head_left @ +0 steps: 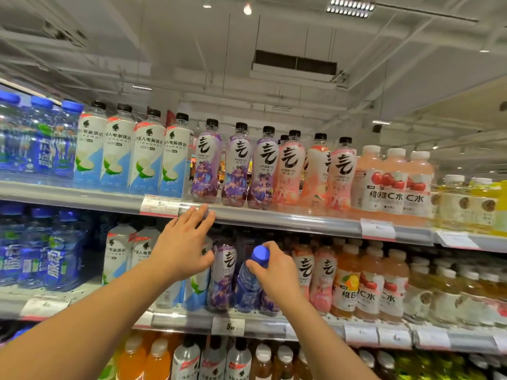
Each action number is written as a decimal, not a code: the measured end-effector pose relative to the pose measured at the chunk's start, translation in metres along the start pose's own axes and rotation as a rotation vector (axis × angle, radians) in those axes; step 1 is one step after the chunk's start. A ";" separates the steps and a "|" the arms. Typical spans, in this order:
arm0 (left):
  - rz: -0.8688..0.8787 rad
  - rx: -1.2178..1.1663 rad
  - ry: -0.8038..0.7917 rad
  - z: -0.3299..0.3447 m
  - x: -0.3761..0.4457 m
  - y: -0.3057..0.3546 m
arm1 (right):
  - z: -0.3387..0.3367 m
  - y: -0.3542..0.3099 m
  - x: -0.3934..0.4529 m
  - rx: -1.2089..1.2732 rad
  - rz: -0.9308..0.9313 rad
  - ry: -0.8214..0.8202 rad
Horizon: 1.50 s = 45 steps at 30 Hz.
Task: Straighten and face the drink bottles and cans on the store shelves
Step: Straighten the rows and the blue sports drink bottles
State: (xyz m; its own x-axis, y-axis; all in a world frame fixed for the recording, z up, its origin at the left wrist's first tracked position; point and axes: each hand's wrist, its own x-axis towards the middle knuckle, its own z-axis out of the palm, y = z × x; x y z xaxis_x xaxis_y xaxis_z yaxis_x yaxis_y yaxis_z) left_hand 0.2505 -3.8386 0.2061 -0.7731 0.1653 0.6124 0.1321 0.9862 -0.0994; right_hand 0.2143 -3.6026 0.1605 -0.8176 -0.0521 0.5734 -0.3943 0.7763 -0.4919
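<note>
Blue-capped bottle (251, 278) clenched in my right hand (274, 272), left hand (182, 248) released at 10 o'clock; I'd return it to its own blue row, label forward.

Three shelves stacked, bottles in rows along each. Top shelf (274, 219): bottles upright, side by side, price tag (159, 205) on front edge left of centre. Middle shelf (192, 320) below: one bottle (251, 281) stood before front row, tilted, right hand (274, 272) round its neck. Left hand (182, 246) to its left, fingertips at top shelf edge. Bottom shelf bottles (214, 357) beneath forearms.
</note>
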 end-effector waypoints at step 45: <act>-0.333 -0.359 -0.449 0.205 -0.249 -0.203 | 0.088 -0.048 -0.130 0.086 0.045 0.009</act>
State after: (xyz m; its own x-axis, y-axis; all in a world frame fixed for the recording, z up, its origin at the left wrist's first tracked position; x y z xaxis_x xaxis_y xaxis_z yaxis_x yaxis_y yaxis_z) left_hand 0.2893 -4.0789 -0.0871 -0.9815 -0.0859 0.1712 -0.0200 0.9350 0.3540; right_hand 0.3030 -3.6883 0.0518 -0.8315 -0.0122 0.5554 -0.3921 0.7211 -0.5712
